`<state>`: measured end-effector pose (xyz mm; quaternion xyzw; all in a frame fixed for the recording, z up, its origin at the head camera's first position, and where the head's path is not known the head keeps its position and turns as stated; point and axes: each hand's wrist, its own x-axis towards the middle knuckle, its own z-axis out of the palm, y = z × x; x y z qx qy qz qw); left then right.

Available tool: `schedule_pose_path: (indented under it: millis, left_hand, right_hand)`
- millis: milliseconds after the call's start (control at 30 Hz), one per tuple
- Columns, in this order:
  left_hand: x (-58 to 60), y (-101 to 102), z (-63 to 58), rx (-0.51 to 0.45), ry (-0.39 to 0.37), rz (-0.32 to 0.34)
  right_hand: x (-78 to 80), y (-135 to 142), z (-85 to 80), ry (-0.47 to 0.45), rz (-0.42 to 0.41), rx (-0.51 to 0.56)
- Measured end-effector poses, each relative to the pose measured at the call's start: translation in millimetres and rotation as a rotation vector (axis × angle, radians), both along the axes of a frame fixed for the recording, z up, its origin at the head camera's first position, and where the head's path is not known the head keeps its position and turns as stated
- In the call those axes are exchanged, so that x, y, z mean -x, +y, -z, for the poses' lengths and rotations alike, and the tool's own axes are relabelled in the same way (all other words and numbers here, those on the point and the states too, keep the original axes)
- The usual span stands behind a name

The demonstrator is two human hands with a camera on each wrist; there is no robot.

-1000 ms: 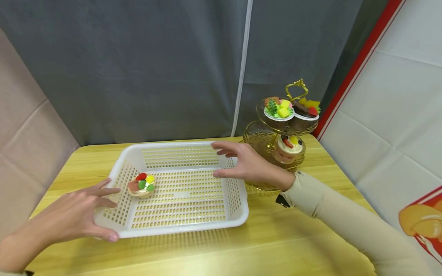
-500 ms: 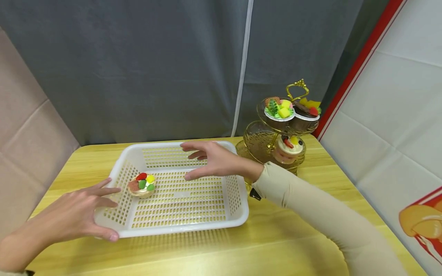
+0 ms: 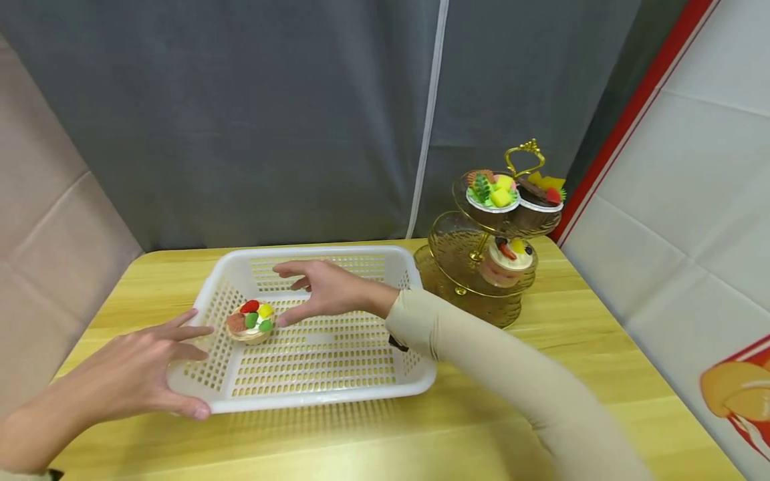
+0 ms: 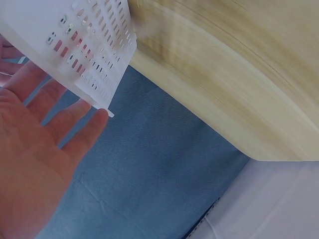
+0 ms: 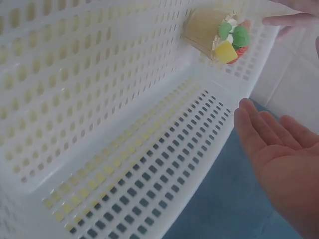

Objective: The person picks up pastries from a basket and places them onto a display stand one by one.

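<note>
A white perforated plastic basket stands on the wooden table. Inside it, near its left wall, sits a cupcake topped with red, yellow, green and brown pieces on cream. My left hand rests at the basket's left rim, fingers spread over the edge and thumb at the front corner. Over the basket's interior, my right hand holds nothing, its thumb and fingers parted just right of the cupcake. In the right wrist view the cupcake lies beyond the fingertips.
A gold-handled tiered stand stands right of the basket. Its upper tier bears two cupcakes, one green-topped and one chocolate; a layered dessert cup is below. A grey curtain hangs behind the table.
My right hand has moved left from the basket's right end, across its interior, to beside the cupcake. The left hand and the basket have stayed in place.
</note>
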<state>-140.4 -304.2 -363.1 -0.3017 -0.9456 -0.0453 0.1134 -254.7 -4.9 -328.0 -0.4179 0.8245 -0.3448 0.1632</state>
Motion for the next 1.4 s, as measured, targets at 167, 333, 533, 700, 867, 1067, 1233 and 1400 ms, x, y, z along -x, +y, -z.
schedule_pose_path:
  millis: [167,333,533,700,867,1067,1233,1400]
  left_hand:
    - [0.2,0.7,-0.2,0.001,0.0,0.003]
    - [0.0,1.1,-0.5,-0.004,-0.005,-0.001]
    - [0.1,2.0,0.9,-0.008,-0.004,0.007]
    - [0.4,2.7,0.9,-0.009,-0.002,0.005]
    - [0.4,2.5,0.7,-0.013,0.009,0.009]
    - [-0.1,2.6,0.3,-0.019,0.011,0.013]
    - [-0.5,2.5,0.3,-0.02,0.007,0.014]
    - [-0.2,2.6,-0.2,-0.014,-0.004,0.006]
  right_hand:
    - [5.7,-15.1,9.4,0.011,0.009,-0.047]
    - [9.9,-27.3,21.4,0.008,0.003,-0.103]
    - [13.2,-40.5,43.6,-0.039,-0.004,-0.124]
    - [14.8,-51.5,53.4,0.016,-0.007,-0.162]
    - [15.7,-62.4,57.5,0.063,0.005,-0.203]
    - [14.0,-71.8,60.5,0.088,0.027,-0.227]
    - [12.1,-75.9,62.5,0.118,0.034,-0.24]
    - [10.0,-76.8,63.9,0.149,0.045,-0.253]
